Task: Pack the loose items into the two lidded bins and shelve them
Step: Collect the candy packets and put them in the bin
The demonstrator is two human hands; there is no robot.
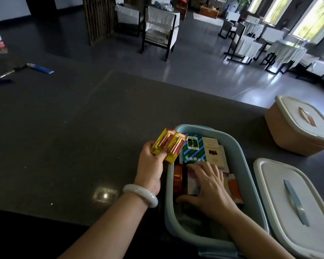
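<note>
The left hand (151, 165) has its grip closed on two yellow AA battery packs (166, 144) over the rim of the pale blue plastic bin (239, 152). The right hand (211, 186) rests open on flat packets (193, 148) inside. I think it is better to lay the packs flat beside them.

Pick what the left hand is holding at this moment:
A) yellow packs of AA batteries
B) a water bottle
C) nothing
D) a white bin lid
A: the left hand grips the yellow AA battery packs just at the left rim of the open blue bin, while the right hand lies flat on the items inside it.
</note>
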